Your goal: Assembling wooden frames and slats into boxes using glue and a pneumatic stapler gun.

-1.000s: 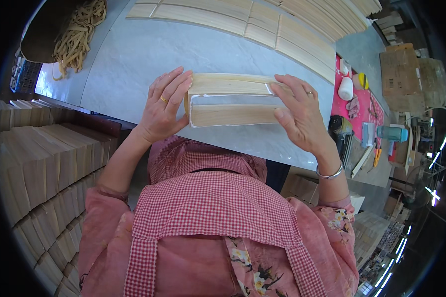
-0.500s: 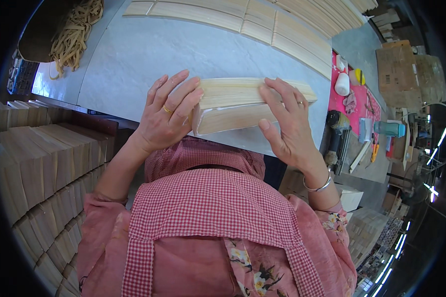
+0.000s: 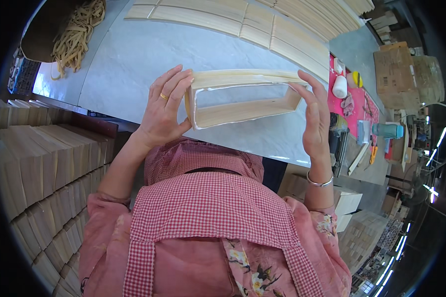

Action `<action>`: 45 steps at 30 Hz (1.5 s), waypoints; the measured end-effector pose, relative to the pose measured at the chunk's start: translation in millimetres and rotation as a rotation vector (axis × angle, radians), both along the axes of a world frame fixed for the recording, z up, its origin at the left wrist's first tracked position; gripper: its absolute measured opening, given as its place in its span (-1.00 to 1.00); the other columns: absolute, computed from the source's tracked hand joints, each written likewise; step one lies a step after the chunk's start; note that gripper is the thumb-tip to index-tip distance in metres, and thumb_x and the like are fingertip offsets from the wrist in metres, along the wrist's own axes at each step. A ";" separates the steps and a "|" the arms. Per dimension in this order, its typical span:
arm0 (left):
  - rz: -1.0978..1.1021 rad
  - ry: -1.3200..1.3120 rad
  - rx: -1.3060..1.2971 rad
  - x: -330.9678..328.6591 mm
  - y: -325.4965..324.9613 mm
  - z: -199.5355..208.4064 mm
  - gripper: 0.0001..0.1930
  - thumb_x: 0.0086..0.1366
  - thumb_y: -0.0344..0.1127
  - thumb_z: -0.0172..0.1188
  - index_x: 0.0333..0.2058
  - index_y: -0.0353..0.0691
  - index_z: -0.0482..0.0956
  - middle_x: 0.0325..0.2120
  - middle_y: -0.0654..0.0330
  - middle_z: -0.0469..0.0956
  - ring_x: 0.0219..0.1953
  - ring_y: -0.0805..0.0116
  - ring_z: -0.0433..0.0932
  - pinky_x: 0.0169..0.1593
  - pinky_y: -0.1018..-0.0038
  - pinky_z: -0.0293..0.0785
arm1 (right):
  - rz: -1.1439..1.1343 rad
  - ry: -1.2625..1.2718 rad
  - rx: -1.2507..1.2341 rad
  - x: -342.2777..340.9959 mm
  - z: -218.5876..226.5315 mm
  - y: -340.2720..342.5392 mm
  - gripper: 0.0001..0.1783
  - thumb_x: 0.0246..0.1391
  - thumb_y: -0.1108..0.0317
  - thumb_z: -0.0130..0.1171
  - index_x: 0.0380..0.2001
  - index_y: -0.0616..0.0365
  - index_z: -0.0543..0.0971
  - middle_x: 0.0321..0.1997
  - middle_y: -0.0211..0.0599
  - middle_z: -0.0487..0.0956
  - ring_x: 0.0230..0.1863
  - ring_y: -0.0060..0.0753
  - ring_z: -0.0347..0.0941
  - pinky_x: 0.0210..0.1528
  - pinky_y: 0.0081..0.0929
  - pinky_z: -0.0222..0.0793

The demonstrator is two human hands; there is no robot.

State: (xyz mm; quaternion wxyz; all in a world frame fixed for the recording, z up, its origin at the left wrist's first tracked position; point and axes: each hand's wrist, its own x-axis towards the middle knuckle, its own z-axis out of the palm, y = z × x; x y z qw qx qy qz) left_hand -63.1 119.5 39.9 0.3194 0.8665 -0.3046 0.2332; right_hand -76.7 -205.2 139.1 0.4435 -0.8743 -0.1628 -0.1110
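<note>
A pale rectangular wooden frame (image 3: 243, 77) stands tilted at the near edge of the table, its open middle facing me so the tabletop shows through. White, glue-like paste lines its near edges. My left hand (image 3: 164, 104), wearing a gold ring, grips the left end, fingers on the outer side and thumb low by the bottom corner. At the opposite end my right hand (image 3: 316, 114) holds the short side between its fingers, the palm turned inward.
Thin wooden slats (image 3: 198, 19) lie across the far side of the grey table (image 3: 129, 59). A dark container with tan strips (image 3: 77, 42) sits far left. Stacked wooden pieces (image 3: 39, 163) rise at left. A white bottle (image 3: 339, 86) stands on a pink sheet at right.
The frame has tipped so that its opening faces me. My right hand has moved from its top to the right end, and my left thumb now shows at the lower left corner.
</note>
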 end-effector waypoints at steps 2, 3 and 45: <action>-0.001 0.020 -0.007 -0.7 0.3 -0.5 -0.08 -0.10 -0.34 0.48 0.30 -0.18 0.27 0.29 0.12 0.35 0.40 0.05 0.24 0.42 0.12 0.15 | 0.035 -0.034 -0.095 4.9 -4.9 1.2 -0.48 0.39 0.00 -0.13 0.16 0.06 0.59 0.39 -0.13 0.37 0.39 -0.02 0.19 0.43 -0.05 -0.03; -0.001 0.031 -0.011 -1.3 0.4 -0.7 -0.06 -0.11 -0.34 0.48 0.30 -0.18 0.26 0.29 0.12 0.34 0.41 0.04 0.24 0.42 0.12 0.15 | 0.053 -0.051 -0.142 7.2 -7.4 2.2 -0.48 0.40 0.01 -0.13 0.17 0.05 0.59 0.38 -0.14 0.37 0.40 -0.02 0.18 0.43 -0.05 -0.04; -0.118 0.473 0.173 77.0 39.0 -53.2 -0.07 0.03 -0.24 0.28 0.41 -0.35 0.19 0.45 -0.17 0.09 0.46 -0.21 0.10 0.45 0.11 0.07 | -1.263 0.334 -0.615 -2.4 -55.6 -290.1 -0.33 0.14 -0.20 0.14 0.09 0.11 0.58 -0.06 -0.06 0.69 -0.10 0.10 0.62 -0.07 -0.08 0.51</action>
